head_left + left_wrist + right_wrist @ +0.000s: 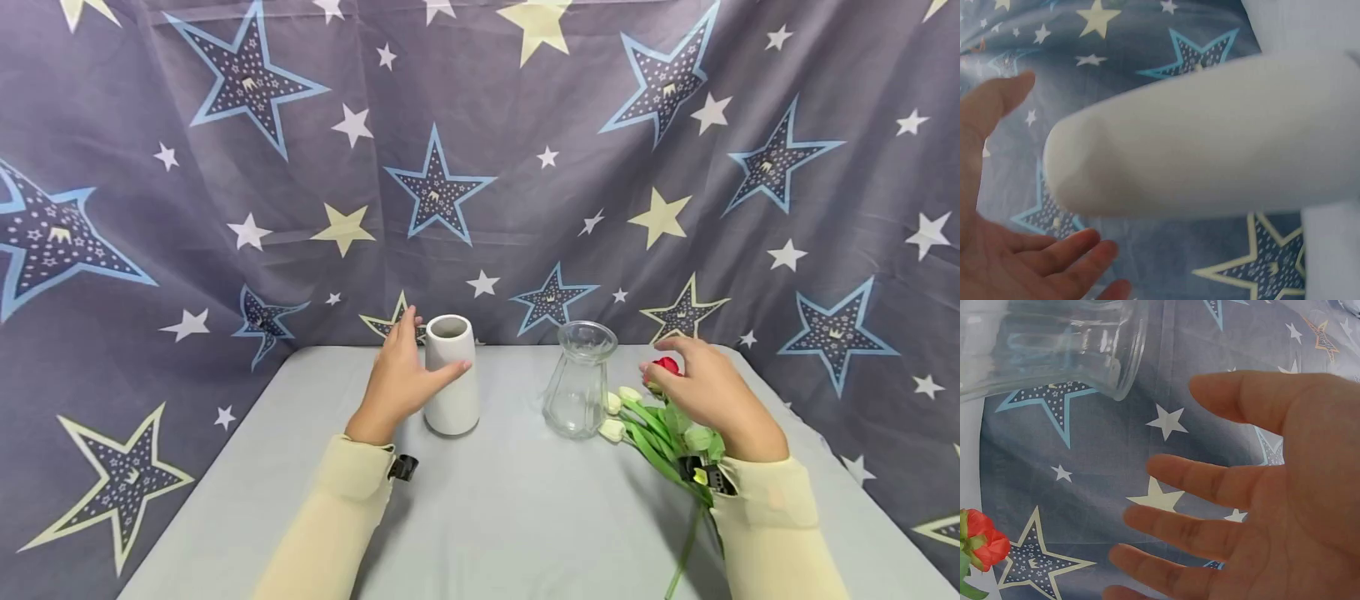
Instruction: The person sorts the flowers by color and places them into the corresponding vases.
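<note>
Upright on the cloth-covered table stands a white vase, plain and slightly tapered toward its round mouth. My left hand is spread around its left side, thumb and fingers apart; in the left wrist view a gap shows between the hand and the vase. To the right is a clear glass vase with a flared rim. My right hand hovers over the flowers, fingers apart and nothing in them. Below it lie a red rose and white tulips with green stems, partly hidden by the hand and sleeve.
A pale grey cloth covers the table. Behind and on both sides hangs a dark star-print curtain, meeting the table's back edge. The tulip heads lie right at the glass vase's base, and the stems run toward the front right.
</note>
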Tool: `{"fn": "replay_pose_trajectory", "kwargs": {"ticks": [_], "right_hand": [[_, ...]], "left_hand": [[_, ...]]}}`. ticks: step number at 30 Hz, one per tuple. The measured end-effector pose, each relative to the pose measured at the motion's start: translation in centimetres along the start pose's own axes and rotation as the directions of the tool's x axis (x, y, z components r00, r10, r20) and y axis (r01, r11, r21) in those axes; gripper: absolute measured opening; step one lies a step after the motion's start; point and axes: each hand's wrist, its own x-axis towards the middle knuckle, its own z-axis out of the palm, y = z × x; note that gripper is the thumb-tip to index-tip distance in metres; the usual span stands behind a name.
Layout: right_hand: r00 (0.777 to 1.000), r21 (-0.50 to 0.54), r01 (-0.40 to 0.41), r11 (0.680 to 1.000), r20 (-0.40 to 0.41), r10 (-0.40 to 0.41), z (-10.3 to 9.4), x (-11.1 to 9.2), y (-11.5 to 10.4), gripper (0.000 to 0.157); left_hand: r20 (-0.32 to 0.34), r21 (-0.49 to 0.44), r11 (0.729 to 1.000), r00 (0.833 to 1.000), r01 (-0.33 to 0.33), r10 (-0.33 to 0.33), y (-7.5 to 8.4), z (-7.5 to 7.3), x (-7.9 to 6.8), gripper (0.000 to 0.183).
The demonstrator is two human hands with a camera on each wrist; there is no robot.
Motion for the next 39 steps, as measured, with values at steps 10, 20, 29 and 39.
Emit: {"fn": "replay_pose_trajectory", "kwargs": {"ticks": [10,20,29,39], "right_hand": [[0.999,0.022,-0.021,1.0,0.031,0.02,0.7,0.2,0.3,0.056],[0.999,0.018,-0.031,0.999,0.039,0.03,0.8,0.3,0.8,0.049],[0.999,0.007,-0.017,1.0,0.043,0.016,1.7,0.8,1.1,0.041],[0.992,-0.003,-0.026,1.0,0.126,0.026,3.3,1.3,2.5,0.04]], "left_hand": [[-0.066,-0.047,0.999,0.998,0.016,-0.019,-0.6,2.6,0.1,0.122],[-0.136,-0.054,0.998,0.991,-0.02,0.012,-1.4,4.7,0.1,0.099],[-0.169,-0.06,0.997,0.985,-0.047,0.037,-2.0,5.1,0.4,0.091],[-0.162,-0.051,0.995,0.984,-0.081,0.072,-1.9,5.1,0.2,0.09]]}}
